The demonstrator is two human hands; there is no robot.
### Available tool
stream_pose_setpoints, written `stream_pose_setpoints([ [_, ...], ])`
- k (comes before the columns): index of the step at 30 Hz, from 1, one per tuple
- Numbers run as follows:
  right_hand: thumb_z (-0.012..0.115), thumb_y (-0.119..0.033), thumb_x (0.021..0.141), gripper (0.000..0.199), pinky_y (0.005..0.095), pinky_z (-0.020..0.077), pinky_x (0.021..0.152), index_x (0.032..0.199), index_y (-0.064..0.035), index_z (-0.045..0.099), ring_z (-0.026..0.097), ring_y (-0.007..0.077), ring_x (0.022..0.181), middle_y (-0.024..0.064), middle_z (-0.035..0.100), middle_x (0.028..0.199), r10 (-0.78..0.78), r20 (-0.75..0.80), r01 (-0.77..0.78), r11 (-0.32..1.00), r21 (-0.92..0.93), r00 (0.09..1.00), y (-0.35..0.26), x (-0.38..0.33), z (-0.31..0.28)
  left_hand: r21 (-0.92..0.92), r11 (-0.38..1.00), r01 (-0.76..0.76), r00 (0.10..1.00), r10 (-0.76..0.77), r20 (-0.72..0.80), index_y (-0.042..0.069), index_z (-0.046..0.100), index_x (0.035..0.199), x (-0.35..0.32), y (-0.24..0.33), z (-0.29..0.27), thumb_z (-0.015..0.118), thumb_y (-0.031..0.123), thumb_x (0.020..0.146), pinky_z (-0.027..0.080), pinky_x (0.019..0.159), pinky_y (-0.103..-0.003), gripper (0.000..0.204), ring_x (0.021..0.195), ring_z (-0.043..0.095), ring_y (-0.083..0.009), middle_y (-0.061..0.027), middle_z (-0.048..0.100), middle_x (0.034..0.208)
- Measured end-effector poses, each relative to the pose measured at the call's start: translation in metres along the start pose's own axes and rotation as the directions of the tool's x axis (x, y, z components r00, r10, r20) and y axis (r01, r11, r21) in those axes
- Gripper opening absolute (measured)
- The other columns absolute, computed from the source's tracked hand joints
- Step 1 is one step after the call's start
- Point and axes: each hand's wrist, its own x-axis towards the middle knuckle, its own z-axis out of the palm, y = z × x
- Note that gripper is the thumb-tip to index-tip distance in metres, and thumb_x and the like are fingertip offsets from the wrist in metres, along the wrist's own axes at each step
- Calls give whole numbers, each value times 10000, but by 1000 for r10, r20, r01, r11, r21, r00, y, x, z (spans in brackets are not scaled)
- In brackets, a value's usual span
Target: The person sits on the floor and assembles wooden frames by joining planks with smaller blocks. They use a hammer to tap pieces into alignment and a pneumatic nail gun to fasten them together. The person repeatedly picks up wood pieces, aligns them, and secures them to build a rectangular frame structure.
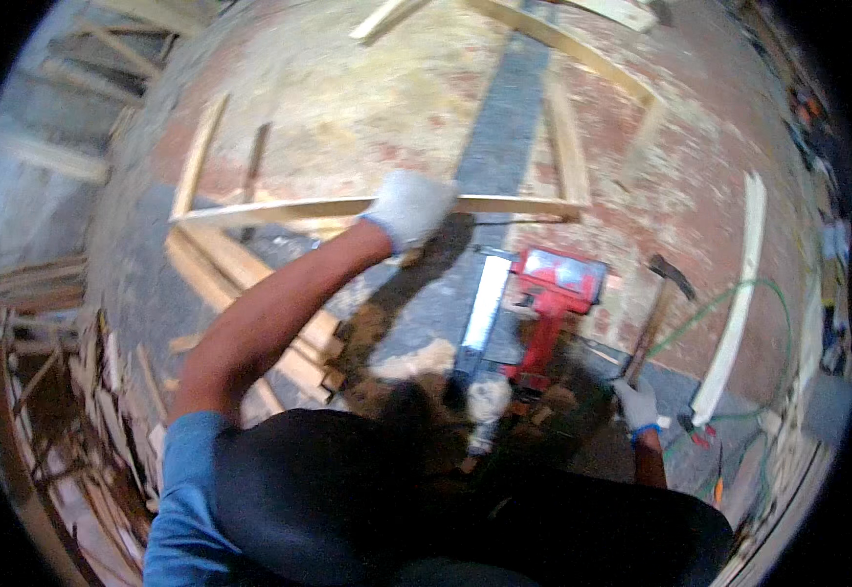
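My left hand (409, 208), in a white glove, is closed around the near rail (299, 209) of an open wooden frame. One side piece (201, 157) stands at the rail's left end and another (568, 147) at its right. At the lower right, my gloved right hand (638, 406) is closed on the handle end of a hammer (653, 323), whose dark head points away from me. Between my hands lies a red nail gun (548, 313) with a silver magazine (486, 308). Motion blurs the picture somewhat.
Several wooden bars (250, 293) lie under my left forearm. A pale plank (734, 303) and a green hose (788, 323) are on the right, near red-handled pliers (702, 433) and an orange-handled tool (718, 489). Scrap wood (103, 430) is heaped at left; another frame (582, 54) lies beyond.
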Motion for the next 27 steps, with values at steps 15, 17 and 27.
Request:
stream_pose_setpoints([
  [15,669,-215,929,254,373,535,742,1042,13,667,679,219,893,130,704,995,-317,294,254,939,232,902,-83,-36,70,-278,933,227,964,-255,-69,85,690,1101,-29,-41,59,663,339,931,563,756,-488,306,870,713,-374,-175,723,918],
  [17,692,-257,893,381,371,543,863,1115,51,664,681,254,983,199,712,1059,-235,325,178,964,195,916,-84,-23,98,-216,942,258,948,-290,-131,98,700,1032,-54,-77,79,670,309,910,548,725,-483,246,838,706,-370,-171,720,905],
  [27,675,-262,901,282,337,519,698,1062,-31,674,641,159,805,33,680,920,-240,305,79,885,458,921,-123,-6,122,-28,948,318,942,-312,120,129,714,994,-70,-47,27,681,378,895,559,711,-487,270,828,733,-369,-170,738,857],
])
